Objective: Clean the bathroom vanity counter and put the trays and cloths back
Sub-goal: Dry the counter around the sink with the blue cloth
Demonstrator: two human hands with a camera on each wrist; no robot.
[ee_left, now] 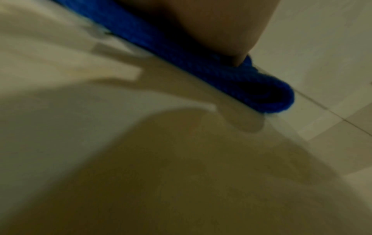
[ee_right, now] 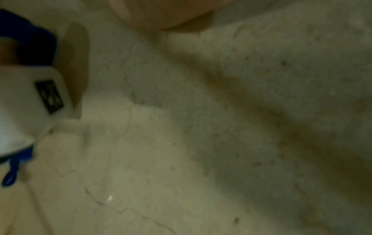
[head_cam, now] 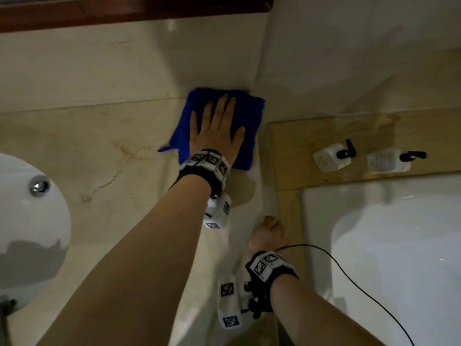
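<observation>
At the far left the white basin (head_cam: 32, 221) is sitting in the marble vanity counter (head_cam: 104, 156), and the stretch of stone between it and the cloth is lying bare. Further right, the person's left hand (head_cam: 215, 128) is pressing flat, fingers straight and spread, on a folded blue cloth (head_cam: 247, 116) that is lying on the counter in its back right corner, touching the back wall. So the wiping is judged to be under way and reaching the counter's far end. Nearer the viewer, the right hand (head_cam: 270, 233) is clenching into a fist at the counter's right edge; whether it is gripping anything cannot be told. To the right, two pump bottles (head_cam: 329, 156) are standing on a ledge behind a bathtub (head_cam: 389, 245). No trays are showing anywhere, so replacing trays and cloths appears to be outstanding.
</observation>
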